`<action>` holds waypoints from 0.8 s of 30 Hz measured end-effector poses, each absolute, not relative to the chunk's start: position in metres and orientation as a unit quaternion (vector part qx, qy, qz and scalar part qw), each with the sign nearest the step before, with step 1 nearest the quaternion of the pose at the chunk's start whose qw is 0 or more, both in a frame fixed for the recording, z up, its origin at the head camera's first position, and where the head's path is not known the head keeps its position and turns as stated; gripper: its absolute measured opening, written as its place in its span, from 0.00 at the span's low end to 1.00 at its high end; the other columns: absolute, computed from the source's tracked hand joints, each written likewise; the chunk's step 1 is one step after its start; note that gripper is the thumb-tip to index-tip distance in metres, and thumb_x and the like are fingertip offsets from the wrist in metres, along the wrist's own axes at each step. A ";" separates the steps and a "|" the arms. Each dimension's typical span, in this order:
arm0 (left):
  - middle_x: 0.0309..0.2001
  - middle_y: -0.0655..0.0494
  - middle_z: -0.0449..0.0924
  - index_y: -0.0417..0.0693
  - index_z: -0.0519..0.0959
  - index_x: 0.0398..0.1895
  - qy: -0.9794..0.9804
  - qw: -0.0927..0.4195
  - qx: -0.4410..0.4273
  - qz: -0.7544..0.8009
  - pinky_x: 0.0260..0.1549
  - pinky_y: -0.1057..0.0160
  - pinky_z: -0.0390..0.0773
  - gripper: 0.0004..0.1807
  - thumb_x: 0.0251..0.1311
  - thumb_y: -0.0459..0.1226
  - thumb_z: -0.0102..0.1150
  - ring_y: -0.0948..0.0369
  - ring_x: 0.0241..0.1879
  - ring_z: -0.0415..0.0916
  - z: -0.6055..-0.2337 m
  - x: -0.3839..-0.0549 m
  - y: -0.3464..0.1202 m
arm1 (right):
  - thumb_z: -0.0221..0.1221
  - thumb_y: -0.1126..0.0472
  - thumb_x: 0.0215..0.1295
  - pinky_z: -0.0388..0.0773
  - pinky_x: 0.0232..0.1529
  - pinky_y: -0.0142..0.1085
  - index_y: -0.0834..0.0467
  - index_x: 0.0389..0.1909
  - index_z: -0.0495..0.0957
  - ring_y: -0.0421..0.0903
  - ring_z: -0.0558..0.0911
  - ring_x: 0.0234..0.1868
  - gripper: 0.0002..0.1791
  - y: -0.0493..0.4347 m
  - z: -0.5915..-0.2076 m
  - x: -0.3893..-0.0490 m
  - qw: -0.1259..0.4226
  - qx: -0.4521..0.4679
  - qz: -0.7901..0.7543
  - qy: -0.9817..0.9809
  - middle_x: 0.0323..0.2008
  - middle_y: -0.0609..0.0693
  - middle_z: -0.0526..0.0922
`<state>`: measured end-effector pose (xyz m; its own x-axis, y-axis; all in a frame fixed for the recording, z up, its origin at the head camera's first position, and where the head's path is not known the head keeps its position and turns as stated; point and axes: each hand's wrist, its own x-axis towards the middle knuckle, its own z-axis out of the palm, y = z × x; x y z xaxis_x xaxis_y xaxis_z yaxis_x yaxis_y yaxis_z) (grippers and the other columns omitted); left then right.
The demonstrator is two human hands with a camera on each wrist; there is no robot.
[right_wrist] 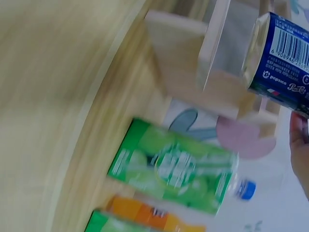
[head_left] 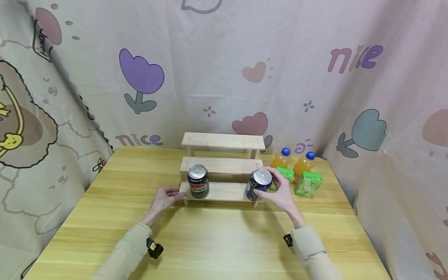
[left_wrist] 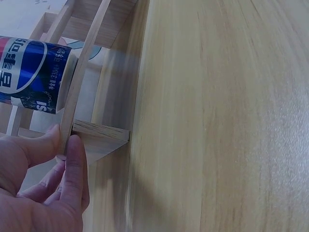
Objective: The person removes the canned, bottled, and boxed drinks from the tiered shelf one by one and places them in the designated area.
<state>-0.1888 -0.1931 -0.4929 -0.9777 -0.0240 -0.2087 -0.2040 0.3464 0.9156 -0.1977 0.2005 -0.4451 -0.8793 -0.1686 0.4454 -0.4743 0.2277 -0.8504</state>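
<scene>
A small three-tier wooden rack [head_left: 222, 165] stands on the table. My left hand [head_left: 163, 201] pinches the left end of its lowest board [left_wrist: 81, 67], thumb on one face and fingers on the other. Close by, a dark blue Pepsi can [head_left: 198, 183] sits upright on that board. With thumb and fingers around it, my right hand [head_left: 281, 193] holds a second Pepsi can [head_left: 258, 184], slightly tilted, at the board's right end. In the right wrist view this can [right_wrist: 285, 60] shows its barcode, and its base is close to the board; most of the hand is out of frame.
Right of the rack stand two orange drink bottles with blue caps, one [head_left: 303, 165] behind a green drink carton [head_left: 308, 184]; another green carton [head_left: 286, 174] is partly behind my right hand. A patterned curtain [head_left: 210, 77] hangs behind the wooden table [head_left: 217, 241].
</scene>
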 end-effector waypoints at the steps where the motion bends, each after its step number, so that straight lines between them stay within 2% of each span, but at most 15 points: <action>1: 0.54 0.29 0.82 0.25 0.74 0.58 0.817 0.079 -0.069 0.566 0.56 0.51 0.84 0.26 0.62 0.36 0.66 0.50 0.48 0.85 -0.493 -0.189 -0.193 | 0.75 0.77 0.41 0.73 0.62 0.19 0.67 0.61 0.73 0.28 0.78 0.55 0.41 0.206 -0.445 -0.196 0.134 0.207 0.588 -0.771 0.55 0.58 0.80; 5: 0.54 0.29 0.81 0.25 0.73 0.58 0.818 0.080 -0.072 0.566 0.57 0.50 0.83 0.27 0.62 0.36 0.66 0.47 0.49 0.85 -0.493 -0.189 -0.194 | 0.74 0.79 0.41 0.73 0.62 0.18 0.68 0.61 0.72 0.28 0.79 0.56 0.41 0.228 -0.445 -0.192 0.141 0.203 0.587 -0.771 0.54 0.42 0.80; 8: 0.54 0.29 0.81 0.25 0.73 0.59 0.820 0.081 -0.071 0.562 0.58 0.49 0.82 0.27 0.63 0.36 0.66 0.46 0.50 0.84 -0.493 -0.189 -0.195 | 0.73 0.80 0.42 0.72 0.62 0.17 0.69 0.62 0.71 0.27 0.78 0.57 0.41 0.246 -0.447 -0.188 0.143 0.197 0.576 -0.780 0.54 0.34 0.78; 15: 0.53 0.30 0.82 0.26 0.74 0.58 0.818 0.081 -0.069 0.565 0.57 0.50 0.83 0.27 0.63 0.36 0.67 0.48 0.49 0.85 -0.492 -0.189 -0.194 | 0.73 0.79 0.44 0.71 0.58 0.13 0.71 0.63 0.69 0.22 0.76 0.55 0.41 0.294 -0.451 -0.174 0.145 0.159 0.537 -0.816 0.53 0.29 0.76; 24: 0.54 0.30 0.82 0.25 0.73 0.59 0.818 0.087 -0.068 0.565 0.57 0.50 0.83 0.27 0.63 0.37 0.66 0.50 0.48 0.86 -0.492 -0.190 -0.195 | 0.76 0.71 0.46 0.70 0.52 0.10 0.67 0.64 0.70 0.17 0.74 0.50 0.41 0.346 -0.456 -0.161 0.126 0.078 0.468 -0.871 0.48 0.20 0.75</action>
